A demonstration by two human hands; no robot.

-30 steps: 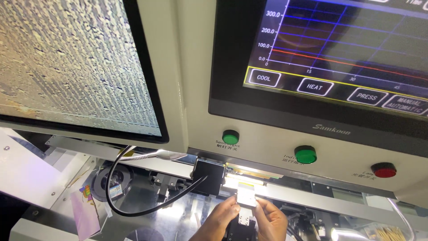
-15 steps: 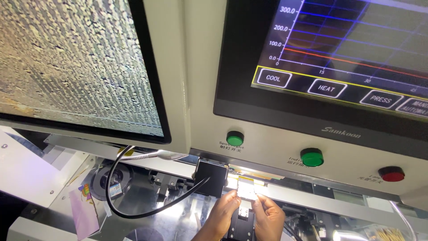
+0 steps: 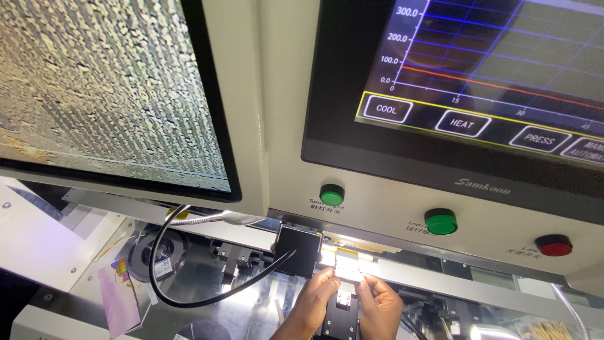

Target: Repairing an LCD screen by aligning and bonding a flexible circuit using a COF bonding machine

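At the bottom centre, both my hands meet under the machine's lit opening. My left hand (image 3: 313, 303) pinches the left edge of a small bright white part (image 3: 347, 269) with its fingertips. My right hand (image 3: 379, 306) pinches the part's right edge. The part sits under a strong light above a black and metal fixture block (image 3: 341, 318). A black box-shaped camera head (image 3: 297, 251) hangs just left of the part.
A black cable (image 3: 189, 296) loops across the shiny metal bed. Two green buttons (image 3: 331, 194) and a red button (image 3: 553, 245) line the beige panel. A magnified-view monitor (image 3: 107, 88) fills the upper left, a touch screen with a graph (image 3: 478, 69) the upper right.
The view has shifted so the panel and screens sit further right. My hands have moved slightly up toward the lit part and stay pinched on it.
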